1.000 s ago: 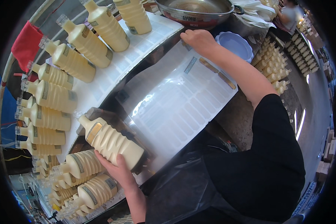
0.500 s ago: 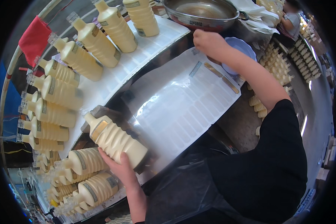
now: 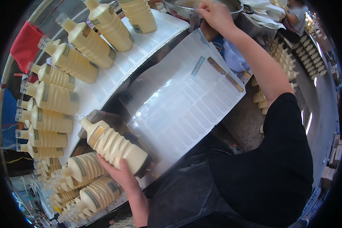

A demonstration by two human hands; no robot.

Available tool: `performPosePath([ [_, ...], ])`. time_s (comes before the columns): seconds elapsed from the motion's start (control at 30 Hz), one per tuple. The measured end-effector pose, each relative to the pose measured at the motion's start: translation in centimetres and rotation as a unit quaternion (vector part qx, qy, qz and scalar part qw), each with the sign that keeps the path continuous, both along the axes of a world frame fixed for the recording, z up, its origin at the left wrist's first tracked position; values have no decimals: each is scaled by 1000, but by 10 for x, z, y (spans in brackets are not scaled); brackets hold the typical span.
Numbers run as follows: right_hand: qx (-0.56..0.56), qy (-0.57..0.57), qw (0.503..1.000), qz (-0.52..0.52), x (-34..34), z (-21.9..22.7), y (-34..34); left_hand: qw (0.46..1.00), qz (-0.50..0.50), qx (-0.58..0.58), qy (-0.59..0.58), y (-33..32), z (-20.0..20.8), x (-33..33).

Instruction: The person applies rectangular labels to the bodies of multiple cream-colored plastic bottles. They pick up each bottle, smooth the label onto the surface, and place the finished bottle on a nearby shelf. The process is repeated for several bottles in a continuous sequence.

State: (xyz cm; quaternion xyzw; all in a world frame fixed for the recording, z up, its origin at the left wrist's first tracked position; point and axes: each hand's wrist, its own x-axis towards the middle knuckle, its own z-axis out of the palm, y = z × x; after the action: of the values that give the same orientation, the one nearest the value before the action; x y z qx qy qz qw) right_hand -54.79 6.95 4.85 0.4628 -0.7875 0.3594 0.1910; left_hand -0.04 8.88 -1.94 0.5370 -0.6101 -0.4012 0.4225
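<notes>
My left hand (image 3: 122, 175) is closed around the lower side of a cream ribbed plastic bottle (image 3: 117, 149). That bottle lies tilted in a dark holder (image 3: 102, 115), its neck pointing to the upper left, with a gold-coloured label (image 3: 98, 133) on its shoulder. Far forward, my right hand (image 3: 216, 16) pinches a narrow, greyish see-through strip (image 3: 194, 22), which looks like a label. The strip hangs just above the far corner of a backing sheet (image 3: 178, 102) marked with rows of label outlines; a few labels (image 3: 216, 65) remain on its right part.
Several cream bottles (image 3: 74, 60) stand along a white board (image 3: 114, 62) at the left, and more (image 3: 98, 193) crowd the lower left. A metal pan (image 3: 174, 8) and a pale blue tub (image 3: 235, 57) sit at the far side. Rows of bottles (image 3: 309, 57) stand on the floor at right.
My right hand has moved away from me toward the metal pan, and the strip now shows below its fingers. My left hand stays on the bottle.
</notes>
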Motion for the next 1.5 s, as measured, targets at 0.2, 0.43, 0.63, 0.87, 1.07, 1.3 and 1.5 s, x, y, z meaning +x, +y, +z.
performPosePath([
  [0.2,-136,-91,986,8,-27,50,-5,1000,7,8,2,2,4,-3],
  [0.43,200,-111,972,-48,-134,40,-38,1000,-12,-8,12,-3,-7,4],
  [0.63,461,-95,868,-157,-159,25,-68,1000,3,7,23,1,-1,-1],
  [0.87,140,220,962,-76,-104,73,-48,1000,7,13,21,4,3,-3],
  [1.07,171,200,965,25,52,121,-8,997,-25,50,60,15,-7,13],
  [1.3,253,-11,918,306,216,54,32,995,-94,25,-1,23,-23,38],
  [1.5,237,-422,764,426,338,48,62,997,-62,-50,-25,22,-31,42],
])
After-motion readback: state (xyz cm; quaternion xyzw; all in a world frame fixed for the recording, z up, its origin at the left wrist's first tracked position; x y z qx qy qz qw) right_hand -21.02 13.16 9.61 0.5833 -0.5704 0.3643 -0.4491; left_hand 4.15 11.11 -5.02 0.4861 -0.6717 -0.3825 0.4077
